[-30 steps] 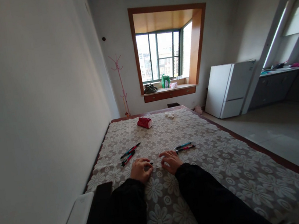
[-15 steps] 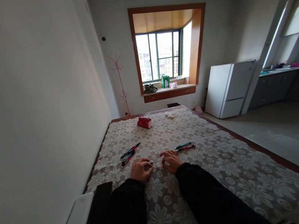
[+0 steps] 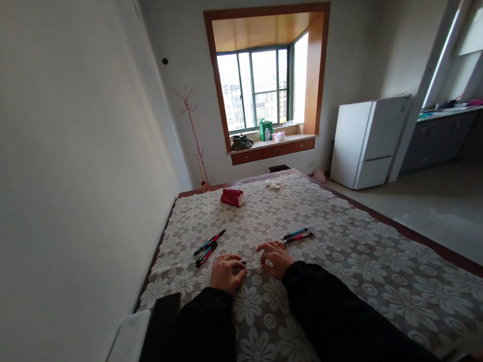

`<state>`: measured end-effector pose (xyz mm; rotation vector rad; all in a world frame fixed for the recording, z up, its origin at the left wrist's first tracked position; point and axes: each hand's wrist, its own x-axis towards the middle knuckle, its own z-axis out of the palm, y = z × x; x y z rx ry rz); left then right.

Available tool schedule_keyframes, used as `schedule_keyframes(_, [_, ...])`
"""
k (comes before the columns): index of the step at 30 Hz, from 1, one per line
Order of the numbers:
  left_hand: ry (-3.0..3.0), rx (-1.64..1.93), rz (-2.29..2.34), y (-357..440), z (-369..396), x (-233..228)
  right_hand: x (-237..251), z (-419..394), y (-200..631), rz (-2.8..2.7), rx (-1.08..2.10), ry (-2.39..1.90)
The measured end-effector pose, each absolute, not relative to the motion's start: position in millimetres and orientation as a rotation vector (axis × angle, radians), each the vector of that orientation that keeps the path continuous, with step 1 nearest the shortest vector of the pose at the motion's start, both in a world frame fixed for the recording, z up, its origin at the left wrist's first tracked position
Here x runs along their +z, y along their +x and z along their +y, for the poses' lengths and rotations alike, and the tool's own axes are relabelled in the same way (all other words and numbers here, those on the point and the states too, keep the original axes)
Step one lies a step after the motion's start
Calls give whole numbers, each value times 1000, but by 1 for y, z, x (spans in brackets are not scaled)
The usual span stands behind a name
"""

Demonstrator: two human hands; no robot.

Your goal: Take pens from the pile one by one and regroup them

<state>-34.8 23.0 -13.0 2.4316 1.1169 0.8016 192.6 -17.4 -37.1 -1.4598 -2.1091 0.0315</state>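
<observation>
My left hand (image 3: pixel 227 274) is low over the table, its thumb and fingers pinched together. A small dark tip (image 3: pixel 244 263) pokes out at its fingertips; the rest of that piece is hidden. Just to the right, my right hand (image 3: pixel 274 258) has its fingers curled in a pinch, and what they hold is too small to make out. A faint pale line shows in the gap between the hands. Several pens (image 3: pixel 207 254) in black, red and teal lie beyond my left hand. By my right hand's knuckles lie a teal pen (image 3: pixel 294 233) and a red pen (image 3: pixel 298 237).
A flowered cloth (image 3: pixel 257 355) covers the table. Farther back on it are a red tissue pack (image 3: pixel 232 197) and a crumpled white scrap (image 3: pixel 273 185). At the near left sit a white device (image 3: pixel 121 359) and a dark flat object (image 3: pixel 164 317). A wall runs along the left.
Both hands keep nearly the same place and pinch. The whole view has shifted very slightly; the pens and tissue pack lie as before.
</observation>
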Motion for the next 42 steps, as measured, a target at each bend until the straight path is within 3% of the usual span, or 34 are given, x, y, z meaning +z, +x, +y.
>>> schedule_keyframes(24, [2503, 767, 993, -31, 18, -8, -31, -21, 176, -2110, 123, -1450])
schedule_keyframes(32, [2431, 853, 1224, -35, 23, -15, -28, -20, 184, -1907, 65, -1610])
schedule_keyframes(42, [2435, 811, 1156, -34, 22, -10, -37, -16, 186, -1967, 60, -1587])
